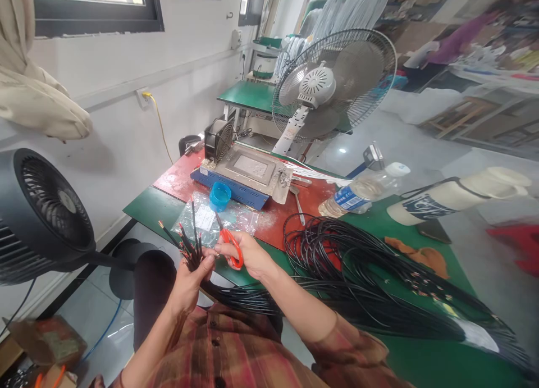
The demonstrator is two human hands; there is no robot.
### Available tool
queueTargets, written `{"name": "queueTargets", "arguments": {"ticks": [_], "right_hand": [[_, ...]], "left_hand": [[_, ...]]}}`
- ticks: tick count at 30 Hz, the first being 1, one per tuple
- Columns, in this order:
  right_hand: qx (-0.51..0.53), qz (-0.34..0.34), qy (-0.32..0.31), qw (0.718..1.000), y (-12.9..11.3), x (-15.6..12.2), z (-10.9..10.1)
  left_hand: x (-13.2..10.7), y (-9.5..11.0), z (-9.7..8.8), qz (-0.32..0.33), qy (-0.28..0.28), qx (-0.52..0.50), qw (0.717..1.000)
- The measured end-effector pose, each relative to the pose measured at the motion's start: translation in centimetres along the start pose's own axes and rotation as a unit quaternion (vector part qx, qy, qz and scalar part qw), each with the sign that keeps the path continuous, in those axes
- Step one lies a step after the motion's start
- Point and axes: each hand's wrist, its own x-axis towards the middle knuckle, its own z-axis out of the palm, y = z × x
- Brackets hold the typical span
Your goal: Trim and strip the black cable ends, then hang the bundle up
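My left hand (192,278) is closed around a bundle of black cables (191,247). Their stripped ends, with red and copper-coloured tips, fan out above the fingers. Scissors (231,247) with orange-red handles are in my right hand (248,256), blades pointing up and away from me. The fingertips of both hands nearly meet at the cable ends; whether the right fingers also pinch a wire I cannot tell. From my left hand the cables run right, under my right forearm, to a large black coil (337,253) on the green table (429,348).
Beyond my hands lie a plastic bag (185,219), a blue cup (219,196) and a blue solder pot (236,180) with a small fan (219,140). To the right are a bottle (353,197) and a white tumbler (446,200). Large fans (318,87) stand ahead and at left. A person (458,40) works far right.
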Motion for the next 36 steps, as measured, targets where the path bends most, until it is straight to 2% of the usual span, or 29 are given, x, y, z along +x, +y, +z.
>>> {"name": "queueTargets", "arguments": {"ticks": [5, 11, 23, 26, 28, 30, 31, 33, 35, 36], "right_hand": [[0.046, -0.010, 0.021, 0.999, 0.4, 0.0, 0.4], [0.097, -0.003, 0.016, 0.995, 1.0, -0.1, 0.6], [0.137, 0.020, -0.011, 0.990, 2.6, -0.2, 0.9], [0.123, -0.006, 0.002, 0.992, 3.1, 0.0, 1.1], [0.078, -0.049, 0.041, 0.995, 3.2, 0.1, 1.1], [-0.029, -0.111, 0.098, 0.989, 3.2, 0.0, 1.1], [-0.102, -0.150, 0.125, 0.975, 3.2, -0.2, 1.0], [-0.242, -0.235, 0.151, 0.929, 3.0, -0.6, 1.0], [-0.325, -0.303, 0.141, 0.885, 2.9, -0.9, 1.0], [-0.340, -0.318, 0.134, 0.875, 2.8, -1.0, 1.1]], "left_hand": [[0.2, 0.2, 0.1, -0.012, 0.023, -0.016, 1.000], [0.5, 0.4, 0.3, -0.022, 0.046, -0.025, 0.998], [0.5, 0.2, 0.0, -0.005, 0.030, -0.027, 0.999], [0.4, 0.4, 0.2, -0.008, 0.026, -0.045, 0.999], [0.4, 0.5, 0.3, -0.017, 0.036, -0.067, 0.997], [0.4, 0.6, 0.3, -0.033, 0.056, -0.093, 0.994], [0.4, 0.7, 0.3, -0.045, 0.069, -0.109, 0.991], [0.5, 0.7, 0.1, -0.073, 0.089, -0.144, 0.983], [0.6, 0.7, -0.1, -0.093, 0.094, -0.175, 0.976], [0.6, 0.7, -0.1, -0.096, 0.089, -0.185, 0.974]]}}
